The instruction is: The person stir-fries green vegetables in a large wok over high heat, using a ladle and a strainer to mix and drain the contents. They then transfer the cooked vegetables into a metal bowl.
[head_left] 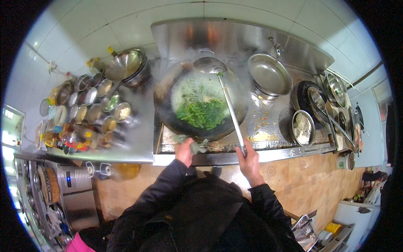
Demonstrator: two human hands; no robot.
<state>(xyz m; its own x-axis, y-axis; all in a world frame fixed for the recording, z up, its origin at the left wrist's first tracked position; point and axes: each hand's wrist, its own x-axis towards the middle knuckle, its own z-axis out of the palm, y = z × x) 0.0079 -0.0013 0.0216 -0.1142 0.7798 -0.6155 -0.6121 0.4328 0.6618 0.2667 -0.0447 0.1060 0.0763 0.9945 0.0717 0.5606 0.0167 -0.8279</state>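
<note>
A large dark wok point(164, 110) sits on the stove, with chopped green vegetables point(202, 113) in frothy, pale liquid point(195, 88). My right hand point(249, 163) is closed around the lower end of a long metal handle. That handle belongs to a ladle point(230, 103), which slants over the wok's right side; its round bowl is near the far rim, a bit of green clinging beside it. My left hand point(184, 153) grips a greyish-green cloth point(196, 145) against the wok's near rim. Steam blurs the wok's edges.
Right of the wok stand a wide metal pan point(270, 75) and a bowl of pale food point(302, 129). On the left counter are several seasoning bowls point(95, 113), bottles point(77, 138) and a colander point(124, 65). A tap point(276, 46) projects from the backsplash.
</note>
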